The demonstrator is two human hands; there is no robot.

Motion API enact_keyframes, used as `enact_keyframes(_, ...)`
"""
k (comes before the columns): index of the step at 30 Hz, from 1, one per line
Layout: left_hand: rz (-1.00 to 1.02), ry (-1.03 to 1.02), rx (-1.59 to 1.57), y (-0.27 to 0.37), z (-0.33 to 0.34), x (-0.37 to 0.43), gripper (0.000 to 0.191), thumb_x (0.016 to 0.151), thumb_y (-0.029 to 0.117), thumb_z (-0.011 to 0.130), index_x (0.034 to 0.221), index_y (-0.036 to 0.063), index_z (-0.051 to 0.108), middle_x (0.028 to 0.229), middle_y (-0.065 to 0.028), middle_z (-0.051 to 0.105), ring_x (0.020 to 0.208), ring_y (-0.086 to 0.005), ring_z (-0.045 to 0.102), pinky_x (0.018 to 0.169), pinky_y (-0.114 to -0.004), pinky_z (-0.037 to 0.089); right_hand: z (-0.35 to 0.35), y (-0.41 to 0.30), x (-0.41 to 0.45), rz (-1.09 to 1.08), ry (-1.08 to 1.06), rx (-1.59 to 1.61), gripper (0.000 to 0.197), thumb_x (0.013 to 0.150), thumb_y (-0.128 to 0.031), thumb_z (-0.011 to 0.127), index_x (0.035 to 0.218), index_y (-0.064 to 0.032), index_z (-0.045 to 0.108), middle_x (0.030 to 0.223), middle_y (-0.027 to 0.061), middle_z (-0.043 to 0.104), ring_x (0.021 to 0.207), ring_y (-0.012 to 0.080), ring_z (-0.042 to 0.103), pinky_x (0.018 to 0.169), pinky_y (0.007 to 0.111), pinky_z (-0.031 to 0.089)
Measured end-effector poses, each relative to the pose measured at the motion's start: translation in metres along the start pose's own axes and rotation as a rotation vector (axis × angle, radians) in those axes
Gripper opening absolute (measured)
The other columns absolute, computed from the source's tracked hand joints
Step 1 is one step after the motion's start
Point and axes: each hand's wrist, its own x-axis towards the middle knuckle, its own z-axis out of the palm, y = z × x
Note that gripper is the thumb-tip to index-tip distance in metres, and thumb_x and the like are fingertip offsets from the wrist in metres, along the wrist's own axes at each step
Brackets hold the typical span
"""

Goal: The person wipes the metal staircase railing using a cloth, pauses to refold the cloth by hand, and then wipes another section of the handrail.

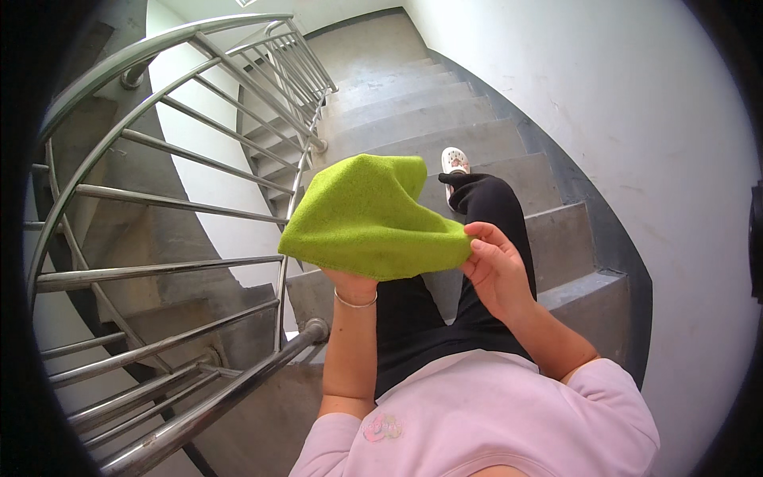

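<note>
A bright green cloth (363,220) is spread out in front of me at lap height, with a fold running to its right corner. My right hand (495,259) pinches that corner between thumb and fingertips. Beneath the cloth is my left hand (351,282); only its heel and wrist show, and the fingers are hidden. A thin bracelet (355,304) circles the left wrist. The cloth drapes over this hand, and its far edge bends down on the right.
Grey concrete steps (417,140) run down ahead of me to a landing (363,45). A stainless steel railing (173,208) stands close on the left, a white wall (644,137) on the right. One foot in a white clog (455,160) rests on a lower step.
</note>
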Motion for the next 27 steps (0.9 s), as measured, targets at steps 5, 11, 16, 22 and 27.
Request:
enact_keyframes(5, 0.029, 0.044, 0.098, -0.011, 0.018, -0.003, 0.052, 0.091, 0.043, 0.041, 0.129, 0.0070, 0.041, 0.128, -0.0143, 0.046, 0.113, -0.0311, 0.047, 0.098, -0.047, 0.036, -0.005, 0.019, 0.003, 0.487, -0.048, 0.371, 0.035, 0.089, -0.029, 0.047, 0.116, -0.0058, 0.047, 0.111, 0.0121, 0.054, 0.105, 0.0227, 0.053, 0.092, 0.037, 0.040)
enact_keyframes(11, -0.003, 0.122, 0.093, -0.004, 0.031, 0.001, 0.056, 0.090, 0.046, 0.040, 0.131, 0.0068, 0.039, 0.129, -0.0151, 0.044, 0.115, -0.0320, 0.045, 0.099, -0.048, 0.034, -0.002, 0.023, 0.000, 0.430, -0.279, 0.121, 0.037, 0.086, -0.021, 0.054, 0.119, -0.0042, 0.047, 0.116, 0.0086, 0.053, 0.108, 0.0177, 0.049, 0.094, 0.035, 0.037)
enact_keyframes(16, -0.248, 0.269, -0.103, -0.001, 0.020, -0.019, 0.060, 0.089, 0.049, 0.041, 0.131, 0.0066, 0.038, 0.131, -0.0155, 0.042, 0.117, -0.0324, 0.044, 0.099, -0.049, 0.033, 0.018, -0.042, 0.006, -0.062, -0.277, -0.131, 0.033, 0.081, -0.009, 0.057, 0.112, 0.0001, 0.052, 0.102, 0.0065, 0.059, 0.092, 0.0138, 0.057, 0.082, 0.026, 0.044)
enact_keyframes(22, -0.490, 0.363, -0.207, -0.022, 0.013, -0.045, 0.065, 0.087, 0.052, 0.043, 0.132, 0.0059, 0.036, 0.132, -0.0159, 0.040, 0.119, -0.0323, 0.042, 0.099, -0.049, 0.033, 0.021, -0.068, 0.022, -0.044, -0.233, -0.431, 0.032, 0.082, -0.011, 0.057, 0.112, 0.0003, 0.052, 0.098, 0.0057, 0.058, 0.089, 0.0120, 0.057, 0.077, 0.023, 0.046)
enact_keyframes(27, -0.532, -0.132, 0.160, -0.011, 0.029, -0.028, 0.067, 0.084, 0.050, 0.050, 0.132, 0.0038, 0.036, 0.133, -0.0164, 0.040, 0.119, -0.0311, 0.043, 0.098, -0.045, 0.036, 0.003, -0.091, 0.032, 0.254, -0.315, -0.226, 0.036, 0.086, -0.021, 0.054, 0.115, -0.0005, 0.049, 0.102, 0.0094, 0.058, 0.090, 0.0160, 0.058, 0.081, 0.027, 0.048)
